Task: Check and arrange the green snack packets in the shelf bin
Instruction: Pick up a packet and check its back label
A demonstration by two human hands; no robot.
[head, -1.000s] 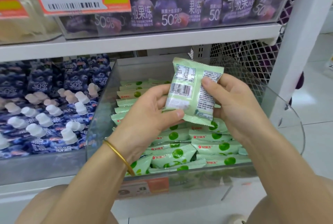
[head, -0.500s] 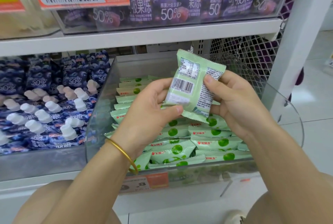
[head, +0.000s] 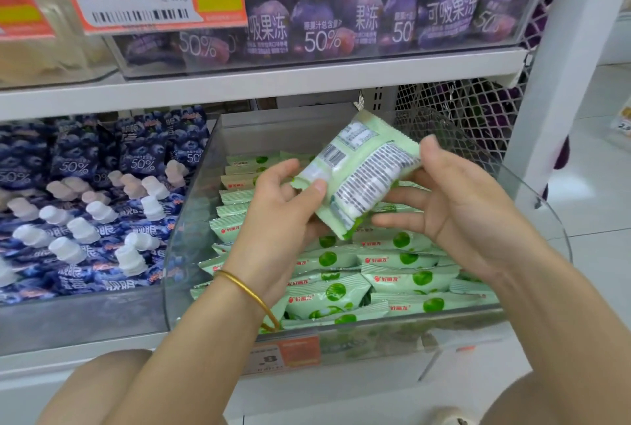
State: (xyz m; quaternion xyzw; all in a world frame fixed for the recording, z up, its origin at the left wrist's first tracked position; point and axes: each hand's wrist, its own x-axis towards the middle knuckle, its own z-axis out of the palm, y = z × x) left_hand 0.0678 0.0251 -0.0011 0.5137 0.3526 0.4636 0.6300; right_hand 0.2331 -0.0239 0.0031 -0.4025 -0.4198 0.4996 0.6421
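One green packet (head: 358, 178), tilted with its printed back up, hangs above the clear bin (head: 186, 236), pinched by the left hand (head: 283, 209) while the right hand (head: 457, 209), fingers straight and spread, touches its edge, over two rows of binned packets (head: 403, 279) (too overlapped to count exactly).

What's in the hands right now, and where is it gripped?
A green snack packet. The left hand pinches its lower-left end, thumb on top; the right hand touches its right edge with the thumb, fingers straight underneath.

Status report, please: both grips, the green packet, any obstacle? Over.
Left grip pinches green packet, tilted, barcode side facing camera, above bin. Right grip open, fingers straight beside it. Nothing blocks the bin.
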